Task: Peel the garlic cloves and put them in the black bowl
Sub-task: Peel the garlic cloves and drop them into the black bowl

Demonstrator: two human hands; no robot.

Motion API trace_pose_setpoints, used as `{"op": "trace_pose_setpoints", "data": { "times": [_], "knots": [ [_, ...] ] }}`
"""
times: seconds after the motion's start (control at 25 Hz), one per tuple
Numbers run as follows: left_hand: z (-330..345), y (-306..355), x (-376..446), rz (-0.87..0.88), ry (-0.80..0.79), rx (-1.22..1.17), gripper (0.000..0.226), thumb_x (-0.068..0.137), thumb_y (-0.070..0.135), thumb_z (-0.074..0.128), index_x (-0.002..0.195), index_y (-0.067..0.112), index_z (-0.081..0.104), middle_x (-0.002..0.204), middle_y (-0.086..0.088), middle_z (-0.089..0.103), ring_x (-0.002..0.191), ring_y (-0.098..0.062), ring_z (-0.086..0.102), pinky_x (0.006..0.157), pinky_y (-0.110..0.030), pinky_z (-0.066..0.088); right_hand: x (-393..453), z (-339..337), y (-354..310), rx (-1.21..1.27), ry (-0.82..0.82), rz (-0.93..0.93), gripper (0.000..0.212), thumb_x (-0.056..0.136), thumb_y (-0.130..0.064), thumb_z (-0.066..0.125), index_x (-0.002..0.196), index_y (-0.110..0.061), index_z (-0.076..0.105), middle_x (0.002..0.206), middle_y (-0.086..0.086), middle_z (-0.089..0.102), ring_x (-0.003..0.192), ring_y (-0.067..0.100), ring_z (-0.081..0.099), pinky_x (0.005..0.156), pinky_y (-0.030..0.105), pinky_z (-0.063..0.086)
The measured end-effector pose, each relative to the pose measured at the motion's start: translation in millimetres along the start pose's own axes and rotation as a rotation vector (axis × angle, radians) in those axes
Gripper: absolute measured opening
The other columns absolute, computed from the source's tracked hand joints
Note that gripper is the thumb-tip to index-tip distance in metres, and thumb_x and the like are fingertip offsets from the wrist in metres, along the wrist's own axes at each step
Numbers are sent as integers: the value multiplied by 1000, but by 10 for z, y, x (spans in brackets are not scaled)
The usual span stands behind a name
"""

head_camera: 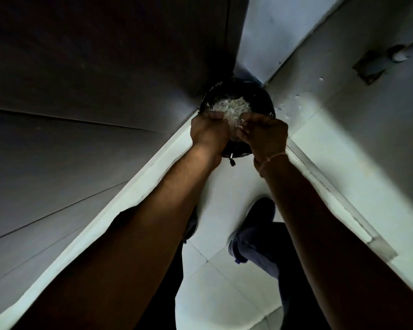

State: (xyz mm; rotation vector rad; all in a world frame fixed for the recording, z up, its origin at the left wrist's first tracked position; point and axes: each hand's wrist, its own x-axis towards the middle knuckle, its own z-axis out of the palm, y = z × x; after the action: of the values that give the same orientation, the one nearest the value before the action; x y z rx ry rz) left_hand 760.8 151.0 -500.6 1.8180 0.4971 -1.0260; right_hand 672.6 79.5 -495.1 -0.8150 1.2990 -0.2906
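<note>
- A person reaches both arms forward and down to a black bowl (236, 91) sitting on the pale floor (224, 186) in a far corner, where a dark wall panel (93, 79) on the left meets a lighter wall (272, 32) on the right.
- The bowl is round, its open mouth facing up; a heap of white papery garlic skins (231, 108) fills its far half.
- The left hand (209, 131) hangs over the near-left rim, fingers curled inward – whether they grasp anything cannot be told from this dim view.
- The right hand (265, 133) hangs over the near-right rim, its fingertips bunched together on a small pale scrap (240, 126), blurred; whether it is a clove or skin cannot be told, nor which way it points.
- That scrap lies between the two hands, just above the bowl's near side and touching the edge of the white heap.
- A thin thread band (271, 159) circles the right wrist.
- White flecks (293, 101) lie scattered on the floor just right of the bowl.
- A dark shoe (260, 215) and a blue trouser leg (255, 246) show near, between the forearms.
</note>
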Motion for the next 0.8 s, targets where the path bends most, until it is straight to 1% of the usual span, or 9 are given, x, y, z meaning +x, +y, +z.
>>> {"op": "trace_pose_setpoints", "data": {
  "times": [0.12, 0.24, 0.36, 0.48, 0.56, 0.64, 0.72, 0.76, 0.8],
  "knots": [
    [-66, 79, 72, 4, -25, -9, 15, 82, -3, 69, 88, 10, 72, 95, -16, 77, 92, -34, 75, 89, -50, 63, 176, -52, 124, -183, 56, -118, 30, 88, 19, 60, 84, -7, 74, 83, 14, 74, 83, 30, 73, 80, 48, 64],
    [-159, 117, 81, 19, -83, -54, 20, 96, -14, 56, 95, 0, 71, 92, -17, 73, 82, -29, 70, 79, -40, 65, 269, -110, 202, -269, 123, -228, 26, 83, 12, 73, 81, -13, 76, 78, 14, 76, 78, 29, 77, 74, 47, 65],
    [-166, 167, 29, 31, -127, -34, 22, 99, -15, 50, 107, -8, 70, 93, -18, 70, 80, -26, 68, 75, -34, 64, 295, -86, 233, -323, 110, -285, 30, 79, 3, 74, 78, -26, 79, 80, 5, 78, 80, 29, 77, 81, 52, 63],
    [-126, 174, 27, -2, -167, -18, 26, 102, -9, 46, 109, -3, 70, 95, -14, 70, 89, -29, 71, 82, -38, 63, 294, -10, 213, -334, 14, -287, 33, 81, 3, 67, 91, -26, 80, 94, 4, 77, 98, 31, 75, 93, 53, 60],
    [-130, 171, 37, -79, -215, -71, 23, 104, 2, 50, 116, 2, 69, 107, -14, 72, 104, -33, 74, 89, -42, 63, 208, 78, 170, -267, -37, -279, 36, 86, 19, 62, 103, -10, 77, 102, 10, 75, 103, 24, 74, 97, 45, 59],
    [-141, 178, 38, -155, -248, -164, 26, 102, 9, 51, 119, -2, 68, 116, -22, 73, 108, -36, 73, 93, -45, 62, 55, 163, 122, -297, -50, -408, 41, 86, 22, 57, 115, -3, 71, 105, 7, 73, 99, 6, 72, 93, 25, 58],
    [-152, 206, -7, -203, -267, -266, 28, 100, 12, 48, 106, -5, 70, 100, -24, 74, 82, -30, 76, 77, -37, 66, -93, 193, 154, -496, -136, -647, 38, 89, 9, 55, 121, -8, 69, 111, 3, 72, 102, 0, 69, 96, 19, 54],
    [-155, 219, -23, -232, -281, -314, 28, 102, 14, 46, 100, -3, 68, 88, -20, 70, 67, -25, 71, 64, -30, 63, -94, 162, 206, -620, -203, -751, 37, 90, 0, 54, 122, -9, 71, 116, 2, 73, 108, 5, 68, 101, 26, 54],
    [-151, 216, -18, -257, -295, -364, 29, 104, 16, 43, 103, -1, 66, 88, -17, 65, 63, -22, 67, 60, -28, 60, -52, 113, 227, -726, -235, -781, 37, 89, -6, 55, 122, -11, 72, 119, 2, 74, 110, 9, 68, 102, 34, 54]
  ]
}}
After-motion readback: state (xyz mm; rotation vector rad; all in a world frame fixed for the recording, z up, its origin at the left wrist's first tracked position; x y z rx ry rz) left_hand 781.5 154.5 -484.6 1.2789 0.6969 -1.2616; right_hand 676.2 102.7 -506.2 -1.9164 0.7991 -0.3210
